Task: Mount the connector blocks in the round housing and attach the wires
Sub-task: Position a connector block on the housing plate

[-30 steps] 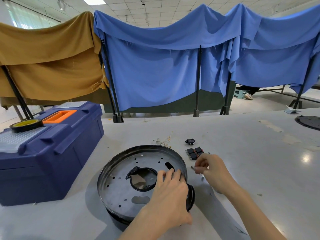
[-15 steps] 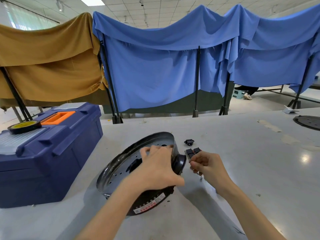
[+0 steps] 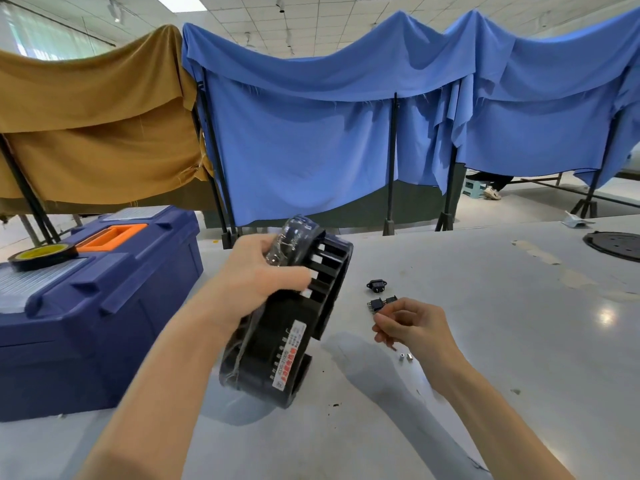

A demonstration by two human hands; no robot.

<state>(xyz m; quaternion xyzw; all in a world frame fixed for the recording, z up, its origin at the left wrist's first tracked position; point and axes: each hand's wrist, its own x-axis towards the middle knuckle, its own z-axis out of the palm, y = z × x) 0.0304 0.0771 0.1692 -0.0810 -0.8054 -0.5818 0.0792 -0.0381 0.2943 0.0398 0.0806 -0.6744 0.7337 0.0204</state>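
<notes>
Two arms and two hands of one person show. The left arm (image 3: 156,393) comes in from the near edge on the left side. It is bare all the way to the wrist, and it looks smooth. The left hand (image 3: 258,275) is bare too, and it is a little blurred. The right arm (image 3: 485,417) comes in from the near right corner. It is bare as well, thin and smooth. The right hand (image 3: 412,327) is bare, with slim fingers (image 3: 382,320). Both arms look wide close to the near edge and get thinner toward the hands.
</notes>
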